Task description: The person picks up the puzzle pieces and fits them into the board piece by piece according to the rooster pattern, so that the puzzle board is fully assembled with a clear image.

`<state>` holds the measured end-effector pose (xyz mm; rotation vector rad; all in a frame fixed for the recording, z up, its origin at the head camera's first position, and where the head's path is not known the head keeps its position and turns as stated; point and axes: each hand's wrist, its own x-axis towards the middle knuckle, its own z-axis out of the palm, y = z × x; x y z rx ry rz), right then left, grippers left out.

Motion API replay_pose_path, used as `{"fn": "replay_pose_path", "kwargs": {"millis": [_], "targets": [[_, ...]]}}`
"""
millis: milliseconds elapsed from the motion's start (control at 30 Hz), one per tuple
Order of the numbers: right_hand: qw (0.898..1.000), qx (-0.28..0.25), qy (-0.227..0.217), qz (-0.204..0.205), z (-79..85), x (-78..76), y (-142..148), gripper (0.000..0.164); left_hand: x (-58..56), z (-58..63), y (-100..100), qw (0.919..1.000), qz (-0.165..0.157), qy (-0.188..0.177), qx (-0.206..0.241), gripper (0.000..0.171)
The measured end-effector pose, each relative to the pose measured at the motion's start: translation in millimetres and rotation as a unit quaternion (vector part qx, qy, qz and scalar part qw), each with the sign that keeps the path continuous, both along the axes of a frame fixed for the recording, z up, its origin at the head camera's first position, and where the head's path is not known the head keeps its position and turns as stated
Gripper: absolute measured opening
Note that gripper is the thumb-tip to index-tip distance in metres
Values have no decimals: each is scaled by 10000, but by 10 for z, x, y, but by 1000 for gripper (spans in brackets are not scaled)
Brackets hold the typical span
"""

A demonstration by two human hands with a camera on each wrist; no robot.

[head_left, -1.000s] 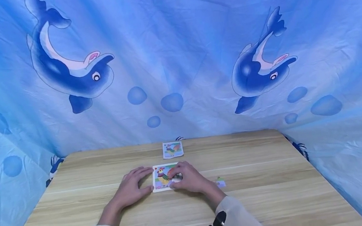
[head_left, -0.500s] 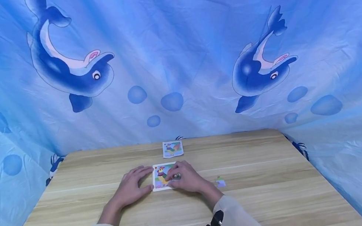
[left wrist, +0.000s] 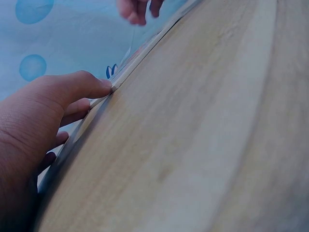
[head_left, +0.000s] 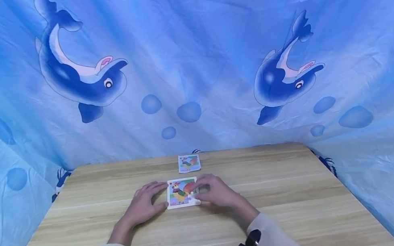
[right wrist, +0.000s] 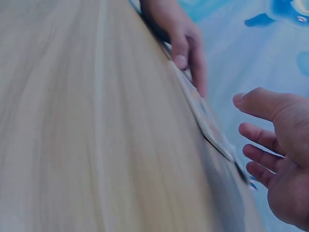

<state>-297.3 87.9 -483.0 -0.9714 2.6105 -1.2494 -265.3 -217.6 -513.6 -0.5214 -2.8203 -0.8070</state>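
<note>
A square jigsaw puzzle (head_left: 179, 194) with a rooster picture and a white border lies flat on the table. Its lower right part shows a pale gap. My left hand (head_left: 146, 205) rests at the puzzle's left side, thumb by the lower corner and fingers by the upper one. In the left wrist view that left hand (left wrist: 53, 106) touches the puzzle's edge with its thumb. My right hand (head_left: 213, 191) hovers over the right side. The right wrist view has this right hand (right wrist: 285, 150) apart from the puzzle, thumb and fingers spread, nothing visible between them.
A small rooster picture card (head_left: 189, 163) lies behind the puzzle, near the far edge of the wooden table (head_left: 130, 244). A blue cloth (head_left: 190, 67) printed with dolphins hangs behind the table.
My right hand has drawn back to the right, uncovering more of the rooster's tail and the pale gap. The loose puzzle piece by the right wrist is now hidden. My left hand stays put.
</note>
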Motion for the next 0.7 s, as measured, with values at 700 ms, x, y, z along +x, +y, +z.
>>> {"fn": "replay_pose_path", "kwargs": {"millis": [700], "targets": [[9944, 328, 279, -970, -89, 234, 1407, 25, 13, 10, 16, 9999, -45, 98, -12, 62]]}}
